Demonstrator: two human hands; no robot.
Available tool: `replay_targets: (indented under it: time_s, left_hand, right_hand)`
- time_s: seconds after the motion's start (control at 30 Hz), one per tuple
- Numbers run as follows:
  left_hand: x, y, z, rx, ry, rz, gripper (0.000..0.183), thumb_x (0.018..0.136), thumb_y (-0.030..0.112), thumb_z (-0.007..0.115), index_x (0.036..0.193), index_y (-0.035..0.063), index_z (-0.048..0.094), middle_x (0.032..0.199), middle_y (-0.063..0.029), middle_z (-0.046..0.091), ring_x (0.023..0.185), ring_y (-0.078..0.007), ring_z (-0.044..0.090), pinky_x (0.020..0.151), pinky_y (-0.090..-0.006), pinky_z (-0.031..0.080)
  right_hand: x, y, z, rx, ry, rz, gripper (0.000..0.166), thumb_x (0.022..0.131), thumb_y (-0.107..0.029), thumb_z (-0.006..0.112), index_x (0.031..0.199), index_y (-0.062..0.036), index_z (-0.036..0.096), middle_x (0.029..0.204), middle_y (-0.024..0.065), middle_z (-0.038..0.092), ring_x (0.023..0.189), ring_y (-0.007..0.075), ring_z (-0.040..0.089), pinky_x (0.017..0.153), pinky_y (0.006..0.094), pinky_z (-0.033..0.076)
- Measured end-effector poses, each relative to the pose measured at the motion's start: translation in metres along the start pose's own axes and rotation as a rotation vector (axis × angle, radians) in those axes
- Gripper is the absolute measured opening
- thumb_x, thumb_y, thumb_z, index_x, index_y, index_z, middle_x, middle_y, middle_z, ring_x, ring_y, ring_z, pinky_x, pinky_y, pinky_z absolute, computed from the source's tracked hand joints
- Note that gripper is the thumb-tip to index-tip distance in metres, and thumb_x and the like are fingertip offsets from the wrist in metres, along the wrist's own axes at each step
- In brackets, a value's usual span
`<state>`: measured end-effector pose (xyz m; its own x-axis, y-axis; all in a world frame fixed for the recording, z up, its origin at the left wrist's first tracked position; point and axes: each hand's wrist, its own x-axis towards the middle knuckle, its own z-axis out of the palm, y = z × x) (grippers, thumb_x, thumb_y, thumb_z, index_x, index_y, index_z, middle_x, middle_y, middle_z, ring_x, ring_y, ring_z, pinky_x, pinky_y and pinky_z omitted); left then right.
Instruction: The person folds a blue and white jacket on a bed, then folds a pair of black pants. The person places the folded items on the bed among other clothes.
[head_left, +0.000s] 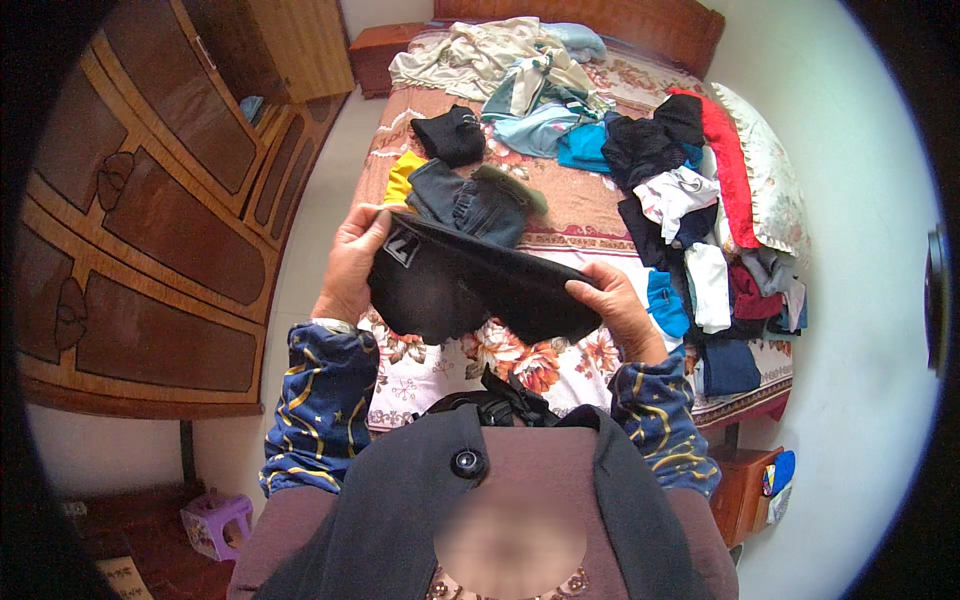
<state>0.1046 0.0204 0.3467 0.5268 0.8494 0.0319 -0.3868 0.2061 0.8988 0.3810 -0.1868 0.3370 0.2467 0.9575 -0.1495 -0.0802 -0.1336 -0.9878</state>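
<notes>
A black cloth garment (480, 281) with a white-outlined patch near its left end is stretched between my hands above the bed. My left hand (356, 255) pinches its upper left corner, thumb on top. The right end is gripped by my right hand (615, 304), a little lower. Just beyond the garment lie a grey-blue denim garment (472, 199) and a yellow cloth (403, 177), partly hidden by it. A folded black garment (450, 135) rests farther up the bed. Which kind of garment I hold, I cannot tell.
Mixed clothes, among them a white printed garment (675, 199) and folded navy cloth (729, 367), lie along the bed's right side by a frilled pillow (765, 172). A crumpled cream sheet (472, 56) is at the headboard (637, 30). A wooden wardrobe (187, 210) stands left.
</notes>
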Motion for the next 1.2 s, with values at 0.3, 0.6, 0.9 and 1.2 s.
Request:
replay_targets:
  time_s: [0.3, 0.6, 0.9, 1.2]
  left_hand:
    - [0.001, -0.012, -0.022, -0.035, 0.15, 0.09, 0.008, 0.098, 0.016, 0.055, 0.095, 0.0089, 0.059, 0.084, 0.0023, 0.062, 0.075, -0.0072, 0.057, 0.071, -0.0228, 0.048]
    - [0.012, -0.01, -0.048, 0.183, 0.533, 0.338, 0.008, 0.098, 0.013, 0.056, 0.098, 0.0079, 0.062, 0.09, 0.0045, 0.059, 0.083, -0.0067, 0.051, 0.078, -0.0218, 0.043]
    - [0.015, -0.026, -0.075, 0.188, 0.691, 0.354, 0.008, 0.098, 0.015, 0.056, 0.1, 0.0075, 0.058, 0.094, 0.0025, 0.057, 0.088, -0.0081, 0.049, 0.083, -0.0242, 0.042]
    - [-0.003, -0.046, -0.021, 0.233, 0.275, 0.171, 0.007, 0.096, 0.009, 0.056, 0.102, 0.0055, 0.059, 0.092, 0.0015, 0.061, 0.083, -0.0064, 0.055, 0.076, -0.0214, 0.046]
  right_hand:
    - [-0.004, 0.006, -0.01, -0.273, 0.002, -0.126, 0.011, 0.085, -0.01, 0.068, 0.088, -0.0038, 0.059, 0.085, 0.001, 0.059, 0.079, 0.0111, 0.056, 0.074, 0.0265, 0.046]
    - [0.005, 0.062, -0.042, -0.838, 0.228, -0.056, 0.018, 0.075, -0.002, 0.066, 0.093, -0.0032, 0.066, 0.081, 0.0098, 0.065, 0.076, 0.0234, 0.063, 0.072, 0.0336, 0.049]
    - [0.025, 0.121, -0.062, -0.579, 0.472, -0.048, 0.022, 0.076, -0.005, 0.064, 0.097, -0.0043, 0.067, 0.082, 0.0118, 0.068, 0.077, 0.0226, 0.065, 0.073, 0.0322, 0.051]
    - [0.015, 0.054, -0.008, -0.173, 0.213, -0.091, 0.022, 0.076, 0.004, 0.057, 0.096, -0.0034, 0.058, 0.1, 0.0028, 0.055, 0.099, 0.0129, 0.055, 0.093, 0.0256, 0.041]
